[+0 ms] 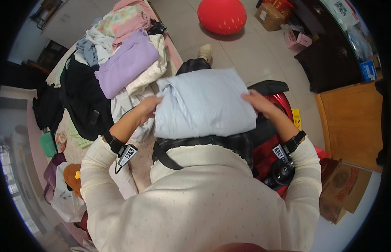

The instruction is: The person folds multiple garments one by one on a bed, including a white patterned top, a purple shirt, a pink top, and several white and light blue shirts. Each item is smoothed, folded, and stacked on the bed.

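Note:
A folded light blue garment (206, 105) with fine stripes lies across my lap; its exact kind is hidden by the folding. My left hand (150, 106) grips its left edge, the fingers partly tucked behind the cloth. At the opposite edge, my right hand (259, 102) holds the cloth, fingers on top. Just left of my left hand is a heap with a folded lavender top (128, 63) over a cream patterned cloth (151, 73). White cloth (134, 109) lies beside my left wrist.
Black clothing (84, 96) and a pink pastel pile (126, 21) cover the bed at left. A red balloon (222, 16) rests on the tiled floor ahead. A red and black object (275, 96) stands close at right, near a wooden panel (351, 124) and a cardboard box (344, 189).

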The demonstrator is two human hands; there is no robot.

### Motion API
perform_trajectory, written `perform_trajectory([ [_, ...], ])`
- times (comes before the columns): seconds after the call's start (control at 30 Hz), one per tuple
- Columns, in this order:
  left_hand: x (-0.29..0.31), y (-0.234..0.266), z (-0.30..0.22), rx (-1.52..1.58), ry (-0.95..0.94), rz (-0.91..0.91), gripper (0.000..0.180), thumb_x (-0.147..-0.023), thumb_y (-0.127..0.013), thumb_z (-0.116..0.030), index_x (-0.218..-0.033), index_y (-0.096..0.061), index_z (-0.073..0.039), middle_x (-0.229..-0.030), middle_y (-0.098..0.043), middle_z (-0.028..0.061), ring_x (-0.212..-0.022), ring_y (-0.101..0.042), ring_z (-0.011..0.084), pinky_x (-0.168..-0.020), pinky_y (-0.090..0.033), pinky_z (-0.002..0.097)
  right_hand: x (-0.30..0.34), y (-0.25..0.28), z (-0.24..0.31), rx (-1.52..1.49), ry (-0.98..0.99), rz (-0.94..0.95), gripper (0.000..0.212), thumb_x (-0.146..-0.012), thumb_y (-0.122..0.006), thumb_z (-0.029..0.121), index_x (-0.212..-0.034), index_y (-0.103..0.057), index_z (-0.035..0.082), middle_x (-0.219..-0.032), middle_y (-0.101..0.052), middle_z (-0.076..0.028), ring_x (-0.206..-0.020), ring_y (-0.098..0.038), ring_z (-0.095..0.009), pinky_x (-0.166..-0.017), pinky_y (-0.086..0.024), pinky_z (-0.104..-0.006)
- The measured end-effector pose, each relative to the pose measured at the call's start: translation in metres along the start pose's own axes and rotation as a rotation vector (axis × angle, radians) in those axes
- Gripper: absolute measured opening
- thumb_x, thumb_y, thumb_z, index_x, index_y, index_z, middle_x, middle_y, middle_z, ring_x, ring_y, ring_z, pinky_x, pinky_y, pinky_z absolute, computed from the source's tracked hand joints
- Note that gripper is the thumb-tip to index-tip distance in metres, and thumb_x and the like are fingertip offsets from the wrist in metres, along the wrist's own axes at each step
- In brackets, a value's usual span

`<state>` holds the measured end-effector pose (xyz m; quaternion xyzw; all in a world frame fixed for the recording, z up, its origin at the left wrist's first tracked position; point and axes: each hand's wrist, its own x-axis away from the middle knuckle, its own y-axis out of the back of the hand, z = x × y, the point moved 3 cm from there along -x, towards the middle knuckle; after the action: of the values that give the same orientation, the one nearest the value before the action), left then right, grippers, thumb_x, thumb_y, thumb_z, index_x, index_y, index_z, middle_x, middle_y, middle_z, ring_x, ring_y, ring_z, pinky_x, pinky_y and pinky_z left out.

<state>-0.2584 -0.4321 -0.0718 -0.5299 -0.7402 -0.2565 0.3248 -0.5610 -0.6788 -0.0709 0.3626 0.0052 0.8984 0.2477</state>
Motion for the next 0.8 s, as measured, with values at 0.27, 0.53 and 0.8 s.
perform_trajectory([
  [0.27, -0.004, 0.010, 0.042, 0.639, 0.270, 0.305, 0.108, -0.073, -0.043, -0.081, -0.140, -0.031, 0.002, -0.144, -0.034, 0.0203, -0.132, -0.036, 0.0327, -0.107, -0.026, 0.0489, -0.014, -0.002, -0.035, -0.285, -0.332, -0.003, 0.068, -0.076, -0.076, 0.031, -0.126, -0.046, -0.004, -0.115, -0.059, -0.017, -0.106, -0.058, -0.026, -0.089, -0.048, -0.0366],
  [0.53, -0.005, -0.026, -0.007, 0.633, 0.079, 0.384, 0.048, -0.078, -0.059, -0.009, -0.122, -0.049, 0.005, -0.110, -0.062, 0.0196, -0.099, -0.063, 0.0290, -0.090, -0.050, 0.0413, -0.013, -0.018, -0.021, -0.696, -0.285, 0.353, 0.057, -0.071, -0.069, 0.011, -0.123, -0.050, -0.004, -0.113, -0.061, -0.015, -0.101, -0.061, -0.028, -0.091, -0.048, -0.0427],
  [0.8, 0.178, 0.094, -0.008, 0.574, -0.336, -0.050, 0.041, -0.080, -0.066, -0.008, -0.118, -0.055, 0.004, -0.106, -0.065, 0.0148, -0.094, -0.065, 0.0228, -0.089, -0.051, 0.0369, 0.023, -0.082, 0.156, -0.404, 0.094, 0.687, 0.060, -0.071, -0.063, 0.012, -0.125, -0.045, -0.010, -0.114, -0.059, -0.022, -0.100, -0.062, -0.031, -0.089, -0.050, -0.0411],
])
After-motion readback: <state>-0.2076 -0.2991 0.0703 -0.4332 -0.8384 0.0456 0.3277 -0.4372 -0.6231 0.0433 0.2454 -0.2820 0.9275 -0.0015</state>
